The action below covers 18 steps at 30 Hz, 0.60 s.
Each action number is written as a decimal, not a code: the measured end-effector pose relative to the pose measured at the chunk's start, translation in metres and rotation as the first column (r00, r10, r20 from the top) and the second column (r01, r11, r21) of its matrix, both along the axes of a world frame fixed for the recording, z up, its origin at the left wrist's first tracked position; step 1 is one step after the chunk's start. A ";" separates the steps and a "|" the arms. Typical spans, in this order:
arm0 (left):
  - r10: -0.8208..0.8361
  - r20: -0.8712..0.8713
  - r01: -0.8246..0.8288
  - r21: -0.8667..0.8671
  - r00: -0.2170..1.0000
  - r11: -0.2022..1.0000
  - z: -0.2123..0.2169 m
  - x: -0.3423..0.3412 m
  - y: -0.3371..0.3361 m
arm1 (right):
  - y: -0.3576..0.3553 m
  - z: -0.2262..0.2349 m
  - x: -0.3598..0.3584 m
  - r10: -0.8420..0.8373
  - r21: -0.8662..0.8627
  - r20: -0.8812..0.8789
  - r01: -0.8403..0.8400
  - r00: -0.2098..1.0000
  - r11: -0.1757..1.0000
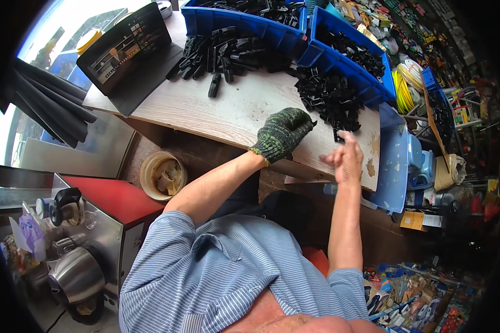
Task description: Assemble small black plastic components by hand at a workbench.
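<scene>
We see our left hand (283,133), in a green knitted glove, curled into a loose fist above the pale wooden desk (244,108); we cannot tell whether anything sits inside it. Our bare right hand (344,158) hangs just to its right near the desk's front edge, fingers loosely bent and partly blurred, and we cannot tell if it pinches anything. Just beyond both hands lies a heap of small black plastic clips (328,97), spilling toward the right end of the desk, close to the gloved knuckles. A second pile of longer black parts (228,53) lies farther back, against a blue bin (244,25) filled with more of them. Another blue bin (355,61) stands at the right. A dark tablet (125,47) leans at the left end of the desk. Below the desk edge sits a round bucket (162,175).
</scene>
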<state>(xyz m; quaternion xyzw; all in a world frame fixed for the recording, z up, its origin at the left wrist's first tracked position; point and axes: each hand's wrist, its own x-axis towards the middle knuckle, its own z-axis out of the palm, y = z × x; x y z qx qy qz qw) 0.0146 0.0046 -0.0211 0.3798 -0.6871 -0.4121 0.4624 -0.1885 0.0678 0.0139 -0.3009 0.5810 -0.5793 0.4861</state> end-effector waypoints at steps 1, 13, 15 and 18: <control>0.002 0.002 -0.002 0.001 1.000 1.000 0.001 -0.002 0.003 | -0.004 -0.012 0.012 0.053 -0.053 -0.011 -0.053 0.999 0.997; -0.112 -0.022 0.113 0.041 0.993 0.993 0.002 -0.020 0.019 | -0.006 -0.037 0.041 0.009 -0.281 -0.296 -0.095 0.955 0.955; -0.073 0.012 0.074 -0.150 0.997 0.986 -0.008 -0.020 0.017 | -0.005 -0.034 0.045 0.010 -0.289 -0.311 -0.105 0.950 0.951; -0.051 0.119 0.072 -0.181 0.992 0.981 -0.006 -0.017 0.019 | -0.005 -0.034 0.047 0.001 -0.270 -0.335 -0.097 0.942 0.958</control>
